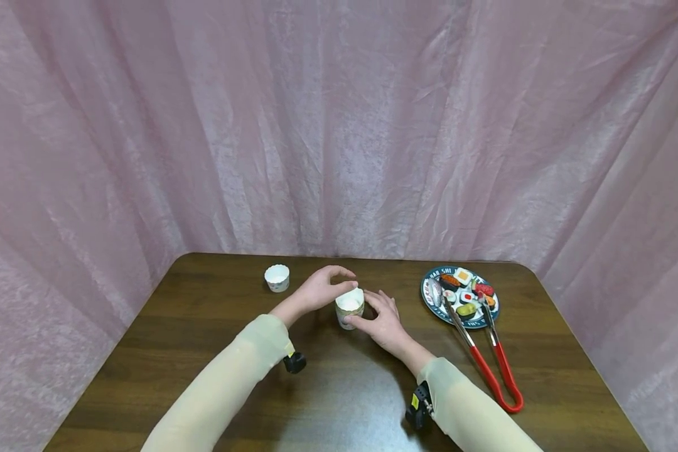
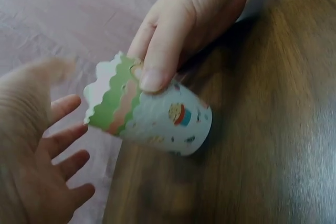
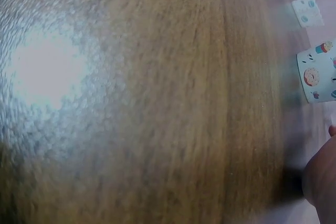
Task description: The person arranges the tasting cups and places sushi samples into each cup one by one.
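Observation:
A stack of nested paper baking cups [image 1: 349, 309] stands near the middle of the table. In the left wrist view, scalloped green, pink and white rims show above a white cup wall [image 2: 157, 119] printed with cupcakes. My right hand [image 1: 387, 323] holds the stack from the right, its thumb pressed on the side. My left hand [image 1: 323, 287] hovers at the rim on the left; in its wrist view the fingers [image 2: 65, 140] are spread and hold nothing. The right wrist view catches only the edge of the right hand [image 3: 323, 177] and the stack's donut-printed side [image 3: 315, 77].
A single white baking cup [image 1: 277, 278] stands at the back left. Toward the right is a round plate [image 1: 426, 301] of toy sushi, with red-handled tongs [image 1: 488, 370] lying across its front. A pink curtain [image 1: 339, 125] hangs behind the wooden table [image 1: 175, 351].

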{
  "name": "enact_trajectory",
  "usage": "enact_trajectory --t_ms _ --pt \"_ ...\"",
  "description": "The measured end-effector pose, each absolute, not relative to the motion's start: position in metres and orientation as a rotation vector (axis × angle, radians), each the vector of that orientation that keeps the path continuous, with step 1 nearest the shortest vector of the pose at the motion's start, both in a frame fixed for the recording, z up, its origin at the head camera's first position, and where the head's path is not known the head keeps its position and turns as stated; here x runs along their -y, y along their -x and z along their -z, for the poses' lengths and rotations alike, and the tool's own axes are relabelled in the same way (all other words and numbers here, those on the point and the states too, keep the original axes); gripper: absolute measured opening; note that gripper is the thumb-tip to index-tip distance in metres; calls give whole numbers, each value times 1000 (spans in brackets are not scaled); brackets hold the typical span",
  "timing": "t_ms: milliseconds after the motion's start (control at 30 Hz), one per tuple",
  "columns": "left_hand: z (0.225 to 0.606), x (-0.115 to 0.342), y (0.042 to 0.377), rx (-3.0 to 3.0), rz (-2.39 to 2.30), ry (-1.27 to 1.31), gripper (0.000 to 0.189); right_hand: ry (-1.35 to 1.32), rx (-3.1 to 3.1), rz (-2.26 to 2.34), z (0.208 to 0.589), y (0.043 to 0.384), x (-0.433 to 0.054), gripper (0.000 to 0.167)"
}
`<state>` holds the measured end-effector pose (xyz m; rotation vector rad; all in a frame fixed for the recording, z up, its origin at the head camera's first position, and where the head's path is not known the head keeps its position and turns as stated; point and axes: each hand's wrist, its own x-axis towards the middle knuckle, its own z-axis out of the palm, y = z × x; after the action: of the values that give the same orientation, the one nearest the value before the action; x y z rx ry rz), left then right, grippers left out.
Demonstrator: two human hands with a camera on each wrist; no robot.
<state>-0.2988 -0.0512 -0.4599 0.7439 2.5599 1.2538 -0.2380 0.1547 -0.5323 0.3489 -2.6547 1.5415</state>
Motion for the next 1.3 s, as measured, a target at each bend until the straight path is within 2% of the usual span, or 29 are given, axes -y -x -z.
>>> enact_trajectory --t_ms 133,267,667,933,1300 --pt "459 64 294 -2513 -1155 -798 77 -368 2654 -1536 532 240 -154 64" --pt "462 72 290 -2505 -1071 -851 85 -359 2642 -1547 532 240 -155 63" --pt "472 73 285 -2495 -1119 -859 62 -394 2628 -1609 538 237 -153 63" --pt "477 76 278 -2502 -1151 -845 61 -331 2768 -1391 538 230 -146 78" --pt "459 76 283 -2535 -1150 -860 60 -346 2801 -1197 537 236 -146 72"
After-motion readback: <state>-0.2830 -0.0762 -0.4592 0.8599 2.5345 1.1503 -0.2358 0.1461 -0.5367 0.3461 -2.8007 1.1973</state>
